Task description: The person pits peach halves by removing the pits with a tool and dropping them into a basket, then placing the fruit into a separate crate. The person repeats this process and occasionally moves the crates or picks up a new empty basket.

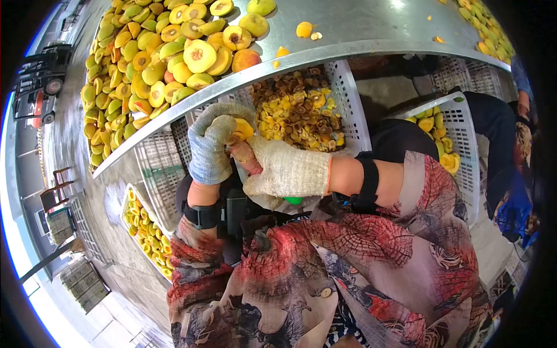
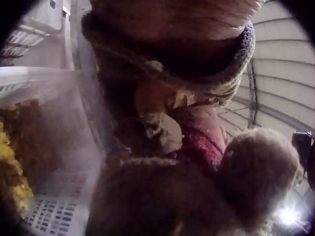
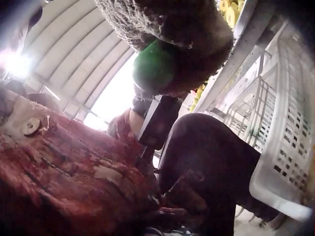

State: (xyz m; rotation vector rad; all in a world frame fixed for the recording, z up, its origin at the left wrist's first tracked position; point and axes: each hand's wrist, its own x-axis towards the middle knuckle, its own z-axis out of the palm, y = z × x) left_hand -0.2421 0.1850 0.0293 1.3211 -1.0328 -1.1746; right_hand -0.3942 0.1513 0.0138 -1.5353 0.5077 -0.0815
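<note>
My left hand (image 1: 210, 145), in a grey-blue knit glove, grips a yellow peach half (image 1: 243, 129) with its fingers curled round it. Close against it is my right hand (image 1: 293, 168) in a cream knit glove, with a reddish covering (image 1: 246, 158) at the thumb. The rounded green end of a tool handle (image 3: 155, 66) sticks out from under the right glove; the tool's working end is hidden between the hands. In the left wrist view the gloved fingers are dark, and the reddish thumb covering (image 2: 204, 137) shows between them.
A metal table (image 1: 348, 35) bears a heap of halved peaches (image 1: 156, 64). Below its edge, a white crate (image 1: 351, 110) holds brown and yellow scraps. More peach halves fill a crate (image 1: 130, 217) at left and another crate (image 1: 470, 156) at right, beside a second person's blue glove (image 1: 513, 209).
</note>
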